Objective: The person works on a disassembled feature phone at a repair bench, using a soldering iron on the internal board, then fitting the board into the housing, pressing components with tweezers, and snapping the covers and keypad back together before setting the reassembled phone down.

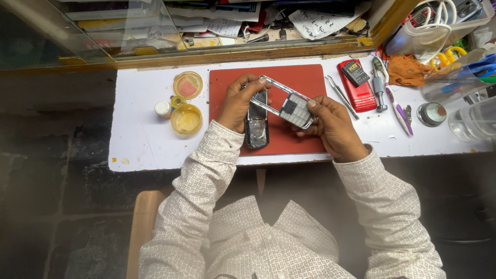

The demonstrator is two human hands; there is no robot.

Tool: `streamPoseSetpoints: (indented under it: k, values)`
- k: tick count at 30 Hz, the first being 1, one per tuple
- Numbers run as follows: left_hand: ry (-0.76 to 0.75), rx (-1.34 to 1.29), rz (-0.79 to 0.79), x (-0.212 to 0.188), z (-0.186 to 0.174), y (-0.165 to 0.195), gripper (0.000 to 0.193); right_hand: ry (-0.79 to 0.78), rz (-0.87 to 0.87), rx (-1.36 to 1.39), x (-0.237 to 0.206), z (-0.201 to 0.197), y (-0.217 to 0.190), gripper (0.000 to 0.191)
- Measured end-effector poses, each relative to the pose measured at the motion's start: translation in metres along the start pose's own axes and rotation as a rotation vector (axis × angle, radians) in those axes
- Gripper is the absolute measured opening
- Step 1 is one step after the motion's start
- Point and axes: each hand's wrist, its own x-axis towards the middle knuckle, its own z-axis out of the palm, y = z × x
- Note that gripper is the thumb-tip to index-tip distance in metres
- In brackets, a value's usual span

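Holding a phone cover (285,102) up off the red mat (299,77), both hands are working it between them. The left hand (236,103) is pinching the cover's top end, thumb and fingers (262,80) pressed onto the thin silver rim. The right hand (330,124) is gripping the lower end, thumb tip lying on the edge just beside the keypad (294,109), the other fingers curled underneath and out of sight. Below the left fingers, the phone body (257,126) is lying bare on the mat, partly hidden by the cover.

Risks, as I read it: that rim looks thin around the open screen window, so any twist between the two hands could bend or crack it. The keypad is sitting under the right thumb, and a hard press could push it loose. A slip from either pinch would be dropping the cover onto the exposed body right beneath.

Right of the right fingers, tweezers (338,94), a red back shell (357,92) with a battery (355,72) on it, and a toothbrush (398,108) are waiting on the tabletop (139,134). Left of the left fingers, small yellow dishes (187,119) are sitting close to the mat, near enough for a sleeve to be catching them.
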Motion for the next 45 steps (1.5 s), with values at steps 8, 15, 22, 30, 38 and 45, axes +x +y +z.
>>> streamPoseSetpoints:
  k: [8,15,22,30,38,45]
  values:
    - [0.016,0.011,-0.002,0.000,0.001,0.001,0.016,0.144,-0.081,-0.069,0.002,0.001,0.005,0.021]
    - [0.011,0.011,0.011,-0.001,0.000,0.000,0.014,0.188,-0.159,-0.126,-0.002,0.011,0.003,0.023]
    - [-0.006,0.001,-0.003,-0.001,0.000,-0.002,0.012,0.061,-0.058,-0.077,-0.003,0.019,0.004,0.033]
    - [-0.051,-0.014,0.005,-0.005,0.004,0.001,0.052,-0.207,-0.007,0.123,-0.009,0.015,-0.007,0.042]
    - [-0.037,-0.169,0.056,0.000,-0.003,0.000,0.061,-0.115,-0.136,0.137,-0.006,0.024,-0.003,0.042]
    - [-0.065,-0.222,0.085,0.000,-0.005,0.000,0.067,-0.130,-0.187,0.135,-0.004,0.029,0.010,0.042]
